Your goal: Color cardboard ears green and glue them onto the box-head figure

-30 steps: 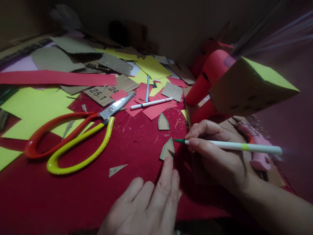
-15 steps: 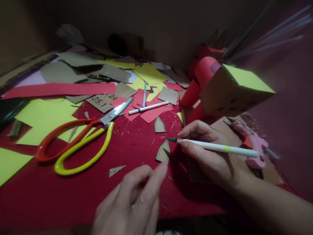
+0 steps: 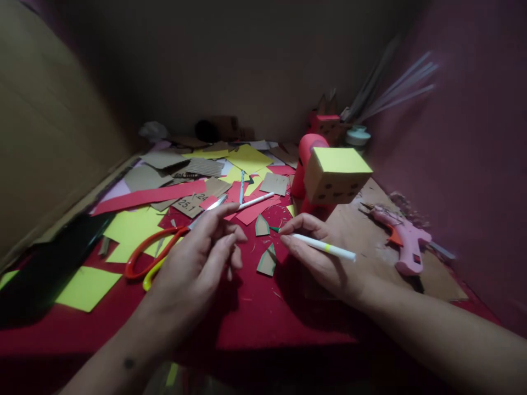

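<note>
My right hand [image 3: 319, 252] is closed around a white felt-tip pen [image 3: 321, 244] with a green tip, pointing left. Just left of that tip lies a small pointed cardboard piece [image 3: 262, 225] with a green line along its edges. A second pointed cardboard piece [image 3: 267, 260], also edged in green, rests below it on the red table. My left hand [image 3: 206, 252] hovers over the scissors [image 3: 140, 253] with its fingers apart and bent, holding nothing. It hides part of the blades and of the yellow handle. The tip of a white pen cap or second pen [image 3: 257, 201] shows beyond its fingers.
A box-headed figure [image 3: 340, 178] of cardboard and red paper stands behind my right hand. A pink glue gun [image 3: 405, 241] lies on a cardboard sheet [image 3: 440, 282] at right. Yellow paper [image 3: 88, 288] and cardboard scraps [image 3: 162, 159] cover the left and back.
My left hand has lifted away from the lower cardboard piece and moved up and left, over the scissors. The right hand's pen tip is now beside the upper piece. The view has tilted up.
</note>
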`<state>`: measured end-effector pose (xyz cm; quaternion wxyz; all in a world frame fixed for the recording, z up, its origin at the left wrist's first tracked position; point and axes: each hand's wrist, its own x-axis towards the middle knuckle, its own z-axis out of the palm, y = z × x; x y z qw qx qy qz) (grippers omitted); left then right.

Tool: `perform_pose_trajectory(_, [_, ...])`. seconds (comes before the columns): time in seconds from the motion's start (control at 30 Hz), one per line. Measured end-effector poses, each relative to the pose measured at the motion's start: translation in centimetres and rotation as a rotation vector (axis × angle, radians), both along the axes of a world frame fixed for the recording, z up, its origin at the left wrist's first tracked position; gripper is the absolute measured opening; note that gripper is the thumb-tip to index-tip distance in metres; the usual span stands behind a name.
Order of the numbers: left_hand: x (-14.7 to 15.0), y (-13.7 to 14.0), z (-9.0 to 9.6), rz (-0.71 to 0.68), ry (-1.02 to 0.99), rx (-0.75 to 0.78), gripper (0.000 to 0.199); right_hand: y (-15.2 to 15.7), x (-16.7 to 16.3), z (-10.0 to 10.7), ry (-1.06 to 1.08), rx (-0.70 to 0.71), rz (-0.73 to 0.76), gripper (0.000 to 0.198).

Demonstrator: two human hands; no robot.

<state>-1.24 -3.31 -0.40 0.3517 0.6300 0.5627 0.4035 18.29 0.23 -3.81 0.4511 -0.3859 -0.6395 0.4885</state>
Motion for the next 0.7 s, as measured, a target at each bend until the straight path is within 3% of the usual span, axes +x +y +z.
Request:
perform_pose_trajectory(0.07, [0.2,1.4,1.0,0.048,-0.008,-0.059,0.035,-0.3,0.1,0.3,-0.068,0.086,0.011,0.005])
perform_pose_trajectory(0.17, [0.1,3.3,2.1,0.102,0.026,-0.019,0.036,-0.6,0.0,0.6,-0.149,0.262,0.037,0.008])
perform_pose_trajectory(0.27, [0.0,4.6,2.8,0.102,0.026,-0.006,0.036,-0.4,-0.2,0.4,-0.124,0.202,-0.003,0.008])
perform_pose_trajectory(0.33, [0.2,5.1,3.0,0.063,0.007,-0.036,0.037,-0.1,-0.3,0.0,-0.058,0.084,-0.043,0.007])
perform_pose_trajectory(0.4, [0.6,5.4,3.0,-0.004,-0.037,-0.080,0.035,0.1,-0.3,-0.1,-0.031,0.050,-0.075,0.008])
perform_pose_trajectory(0.6, [1.0,6.6,1.9,-0.226,-0.263,-0.162,0.036,0.2,0.1,0.4,-0.098,0.264,-0.139,0.008])
perform_pose_trajectory(0.7, [0.1,7.1,1.1,-0.290,-0.320,-0.174,0.042,0.3,0.1,0.5,-0.089,0.296,-0.176,0.007])
